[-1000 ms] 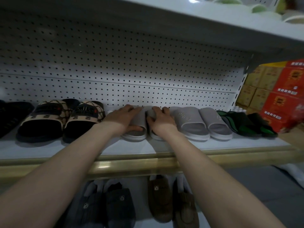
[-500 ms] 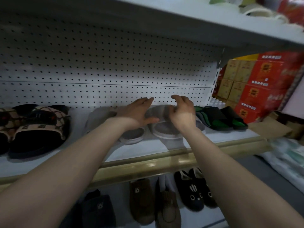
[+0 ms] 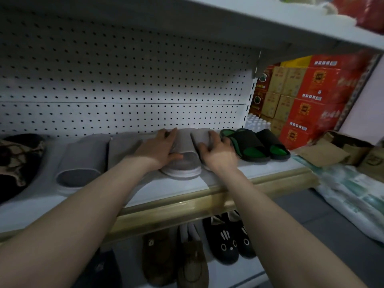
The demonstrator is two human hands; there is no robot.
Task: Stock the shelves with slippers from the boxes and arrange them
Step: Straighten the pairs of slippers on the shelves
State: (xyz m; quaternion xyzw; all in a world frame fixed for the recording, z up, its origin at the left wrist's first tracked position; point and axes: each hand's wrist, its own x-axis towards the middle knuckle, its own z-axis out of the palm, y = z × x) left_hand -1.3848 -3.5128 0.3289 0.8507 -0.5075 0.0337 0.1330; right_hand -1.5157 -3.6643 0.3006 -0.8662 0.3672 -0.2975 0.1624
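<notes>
Two arms outstretched; left hand grip wraps grey slipper, right hand grip clasps second slipper.

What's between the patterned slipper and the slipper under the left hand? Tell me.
Head view: one grey slipper, then a second grey slipper partly behind the left forearm.
</notes>
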